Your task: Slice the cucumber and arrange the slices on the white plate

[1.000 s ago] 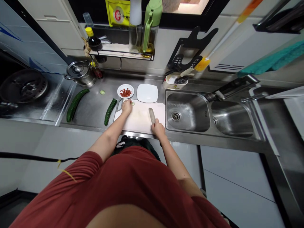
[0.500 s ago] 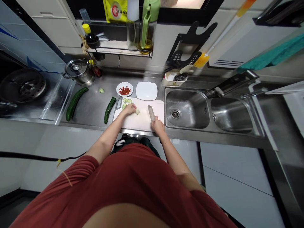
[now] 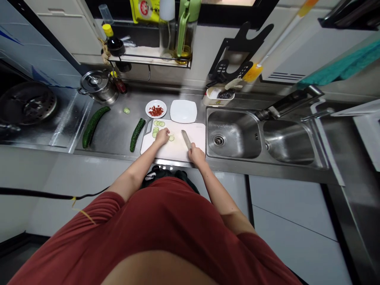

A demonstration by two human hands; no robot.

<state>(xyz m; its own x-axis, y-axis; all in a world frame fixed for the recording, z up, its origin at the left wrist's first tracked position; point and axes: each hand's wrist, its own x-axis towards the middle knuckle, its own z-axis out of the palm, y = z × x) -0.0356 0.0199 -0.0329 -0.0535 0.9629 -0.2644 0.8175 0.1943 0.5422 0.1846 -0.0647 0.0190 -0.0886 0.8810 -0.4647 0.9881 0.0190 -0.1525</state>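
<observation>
My right hand (image 3: 196,154) is wrapped round the handle of a kitchen knife (image 3: 186,139), its blade pointing away and to the left just over the white cutting board (image 3: 178,153). Over the board's left half, my left hand (image 3: 162,137) has its fingers curled together at a pale cucumber slice (image 3: 171,138). Several more cucumber slices (image 3: 159,123) lie by the board's far left corner, some beside my left hand. Left of the board rests a cut piece of cucumber (image 3: 137,135).
Behind the board stand a small plate of chopped red pieces (image 3: 156,111) and a white square plate (image 3: 183,111). A whole cucumber (image 3: 94,127), a cucumber end (image 3: 126,111) and a lidded pot (image 3: 99,88) are to the left. The double sink (image 3: 234,152) adjoins on the right.
The knife blade has swung a little to the left, nearer my left hand. My left hand stays almost in place by the slice.
</observation>
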